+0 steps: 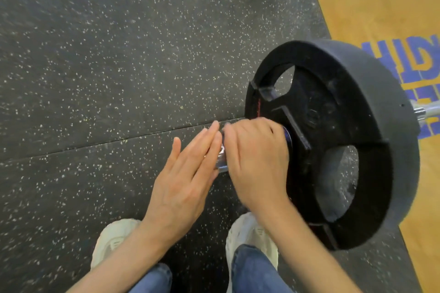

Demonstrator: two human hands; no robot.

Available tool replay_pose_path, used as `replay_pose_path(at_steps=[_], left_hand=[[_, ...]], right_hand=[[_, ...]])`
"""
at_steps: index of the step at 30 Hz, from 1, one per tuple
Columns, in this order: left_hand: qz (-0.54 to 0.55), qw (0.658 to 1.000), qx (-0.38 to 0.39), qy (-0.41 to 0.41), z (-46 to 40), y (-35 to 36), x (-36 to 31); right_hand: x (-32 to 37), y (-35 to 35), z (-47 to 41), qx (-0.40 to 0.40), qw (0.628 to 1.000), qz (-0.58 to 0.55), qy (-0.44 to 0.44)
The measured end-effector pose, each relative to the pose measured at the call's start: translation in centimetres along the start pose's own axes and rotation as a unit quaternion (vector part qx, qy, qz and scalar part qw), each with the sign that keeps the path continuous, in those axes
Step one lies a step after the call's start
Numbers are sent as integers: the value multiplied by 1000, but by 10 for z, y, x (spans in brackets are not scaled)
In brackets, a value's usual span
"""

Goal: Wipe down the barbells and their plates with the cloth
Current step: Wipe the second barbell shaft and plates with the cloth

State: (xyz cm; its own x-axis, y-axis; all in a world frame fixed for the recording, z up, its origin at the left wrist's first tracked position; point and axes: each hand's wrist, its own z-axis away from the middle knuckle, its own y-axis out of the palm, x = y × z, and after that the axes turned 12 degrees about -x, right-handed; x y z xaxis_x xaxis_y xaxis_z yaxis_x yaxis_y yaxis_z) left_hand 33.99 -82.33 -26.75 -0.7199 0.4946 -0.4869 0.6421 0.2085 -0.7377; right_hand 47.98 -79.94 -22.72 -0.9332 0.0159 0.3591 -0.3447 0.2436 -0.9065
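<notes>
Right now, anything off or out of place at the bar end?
No cloth in view. Right hand curls over the barbell sleeve beside the black plate; left hand lies flat against the sleeve's end. Nothing looks damaged or spilled.

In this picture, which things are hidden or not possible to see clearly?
- Head view: no cloth is visible.
- Barbell sleeve: mostly covered by the right hand and left hand.
- Bar beyond the plate: cut off by the right edge.
- Blue floor lettering: partly hidden, unreadable.
</notes>
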Motion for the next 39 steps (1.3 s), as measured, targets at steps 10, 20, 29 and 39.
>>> replay_pose_path(at_steps=[10, 20, 29, 39], left_hand=[[-5, 1000, 5, 1, -6, 1, 6], [17, 999, 5, -47, -28, 5, 14], [20, 998, 12, -51, -49, 6, 27], [119, 984, 67, -114, -89, 6, 57]], right_hand=[[0, 9, -4, -62, 998, -1, -26], [9, 22, -39, -130, 991, 35, -25], [12, 29, -65, -77, 994, 69, -34], [-6, 39, -54, -86, 993, -12, -74]])
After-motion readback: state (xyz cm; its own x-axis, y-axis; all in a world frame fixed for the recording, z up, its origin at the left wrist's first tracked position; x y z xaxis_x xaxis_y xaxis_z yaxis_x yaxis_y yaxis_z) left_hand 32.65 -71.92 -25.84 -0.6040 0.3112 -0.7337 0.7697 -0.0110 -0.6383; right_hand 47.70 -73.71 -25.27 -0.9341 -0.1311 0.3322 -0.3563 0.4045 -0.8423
